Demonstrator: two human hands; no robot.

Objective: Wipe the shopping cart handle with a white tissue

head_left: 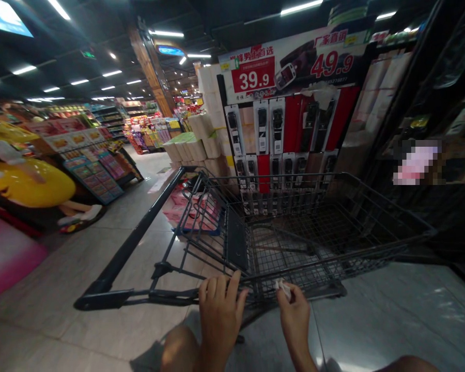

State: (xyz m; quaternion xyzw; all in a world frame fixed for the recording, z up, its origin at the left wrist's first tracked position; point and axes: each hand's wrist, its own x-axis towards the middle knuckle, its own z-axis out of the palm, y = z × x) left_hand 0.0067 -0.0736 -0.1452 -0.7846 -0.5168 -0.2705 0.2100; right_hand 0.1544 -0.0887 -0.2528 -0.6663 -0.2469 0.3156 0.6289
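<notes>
Dim aisle under ceiling strip lights (pixel 166 33); glare on the floor beneath them, edges bent by the lens, a pixelated patch far right

cart basket (pixel 313 227) — open on top, wire walls close its sides | push bar (pixel 139 237) slants across the left side | floor (pixel 62 279) left of the cart — open aisle | razor display (pixel 282 129) blocks just beyond the cart | dark shelving (pixel 430 170) walls off the right | tissue packs (pixel 201 139) stand ahead-left
</notes>
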